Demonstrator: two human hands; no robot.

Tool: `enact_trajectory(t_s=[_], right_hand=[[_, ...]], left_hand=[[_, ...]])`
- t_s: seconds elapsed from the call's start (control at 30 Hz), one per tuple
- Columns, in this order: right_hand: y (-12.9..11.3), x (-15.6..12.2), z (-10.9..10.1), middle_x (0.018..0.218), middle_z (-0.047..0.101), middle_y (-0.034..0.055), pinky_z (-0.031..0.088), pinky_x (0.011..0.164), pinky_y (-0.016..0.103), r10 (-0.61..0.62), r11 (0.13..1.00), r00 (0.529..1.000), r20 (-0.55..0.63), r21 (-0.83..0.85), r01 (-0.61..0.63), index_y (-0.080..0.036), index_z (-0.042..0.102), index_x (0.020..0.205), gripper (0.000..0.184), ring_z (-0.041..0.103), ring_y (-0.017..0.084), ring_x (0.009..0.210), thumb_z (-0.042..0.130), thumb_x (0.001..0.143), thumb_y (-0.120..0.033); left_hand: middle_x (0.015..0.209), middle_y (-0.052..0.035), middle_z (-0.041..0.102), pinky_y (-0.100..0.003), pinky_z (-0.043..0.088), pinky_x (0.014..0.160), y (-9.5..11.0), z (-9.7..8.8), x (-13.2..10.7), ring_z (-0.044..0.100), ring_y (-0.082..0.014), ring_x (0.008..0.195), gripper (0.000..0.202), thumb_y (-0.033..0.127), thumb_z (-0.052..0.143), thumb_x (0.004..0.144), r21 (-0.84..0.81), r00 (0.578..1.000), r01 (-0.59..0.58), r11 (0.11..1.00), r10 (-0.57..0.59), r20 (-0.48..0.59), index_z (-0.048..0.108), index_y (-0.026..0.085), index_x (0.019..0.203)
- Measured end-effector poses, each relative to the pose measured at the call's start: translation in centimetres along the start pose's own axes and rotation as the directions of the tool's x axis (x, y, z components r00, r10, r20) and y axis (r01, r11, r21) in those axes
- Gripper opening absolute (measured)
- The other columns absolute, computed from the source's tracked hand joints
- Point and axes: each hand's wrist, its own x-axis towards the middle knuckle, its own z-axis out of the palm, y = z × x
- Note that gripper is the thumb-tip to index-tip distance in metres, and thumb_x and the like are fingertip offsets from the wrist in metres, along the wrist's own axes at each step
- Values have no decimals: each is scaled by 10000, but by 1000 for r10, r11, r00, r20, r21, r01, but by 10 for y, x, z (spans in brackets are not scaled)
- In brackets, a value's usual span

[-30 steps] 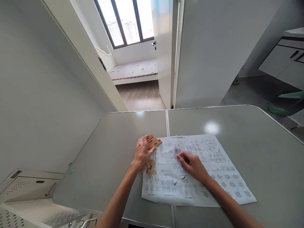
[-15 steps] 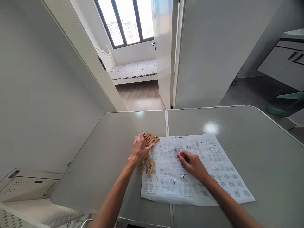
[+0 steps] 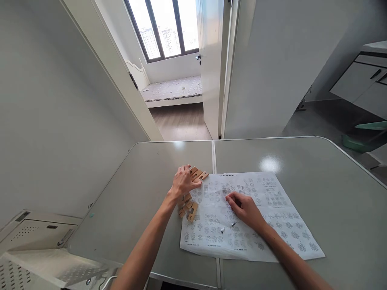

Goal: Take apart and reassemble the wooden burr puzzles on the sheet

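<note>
My left hand is curled round a row of notched wooden puzzle pieces at the upper left corner of a printed paper sheet. Its thumb lies along their near side; the palm and fingers hide part of them. More notched wooden pieces lie in a loose group just below, partly on the sheet's left edge. My right hand rests on the middle of the paper with fingers curled and fingertips pressed together. Whether anything is inside that grip is hidden. Two small dark-and-white bits lie on the sheet nearby.
The grey-green table has a metal seam down its middle. Beyond its far edge, an open door shows a room with a bed. A white perforated metal piece stands at lower left.
My left hand and the upper wooden pieces have shifted slightly right and away from me, opening a gap to the lower group. My right hand has stayed in place. The view has tilted slightly.
</note>
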Motion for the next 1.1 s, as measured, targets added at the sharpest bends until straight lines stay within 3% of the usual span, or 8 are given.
enact_trajectory(t_s=[0.2, 0.43, 0.77, 0.87, 0.97, 1.1], right_hand=[[-3, 1, -1, 610, 555, -22, 386, 527, 279, 2, 1000, 1000, -2, 5, -2, -231, 607, 822, 449, 469, 166, 535, 468, 1063, -583], [-10, 1, -3, 592, 569, -21, 417, 546, 283, 1, 1000, 1000, -15, 25, -1, -231, 589, 790, 459, 494, 167, 533, 477, 1059, -586], [1, 1, -7, 684, 641, 5, 470, 597, 300, 58, 998, 980, -190, 40, -51, -222, 630, 869, 405, 570, 188, 596, 483, 1063, -546], [4, 2, -11, 761, 686, 26, 494, 633, 313, 40, 999, 983, -177, 24, -36, -221, 647, 883, 358, 602, 201, 653, 535, 1038, -524], [3, 3, -15, 826, 700, 45, 506, 669, 336, -6, 1000, 992, -129, -1, 6, -227, 666, 901, 318, 610, 214, 703, 554, 1028, -495], [5, 5, -27, 967, 714, 80, 540, 857, 401, -161, 984, 987, 10, -76, 161, -238, 678, 911, 247, 656, 259, 916, 565, 1035, -419]], left_hand=[[1196, -131, 667, -511, 538, 991, 27, 11, -10, 630, -360, 1117, 674, 442, 859, 713, -21, 996, -84, 996, 84, 7, 584, 218, 1287], [1235, -111, 629, -552, 452, 1076, 46, 22, -38, 549, -366, 1214, 553, 394, 827, 785, -66, 993, -107, 992, 103, -63, 575, 259, 1258], [1343, -108, 587, -575, 490, 1078, 84, 42, -92, 534, -385, 1289, 772, 344, 887, 736, -250, 979, -199, 947, 206, -1, 474, 297, 1387], [1416, -113, 550, -585, 478, 1115, 91, 52, -112, 529, -369, 1329, 723, 345, 861, 811, -338, 990, -138, 931, 137, -27, 449, 311, 1403], [1426, -120, 554, -557, 491, 1122, 91, 57, -126, 549, -332, 1332, 536, 293, 693, 972, -401, 993, -106, 910, 75, -94, 421, 309, 1434], [1339, -112, 613, -518, 540, 1072, 86, 54, -129, 606, -295, 1266, 332, 225, 504, 1061, -447, 990, -72, 892, 10, -141, 465, 298, 1383]])
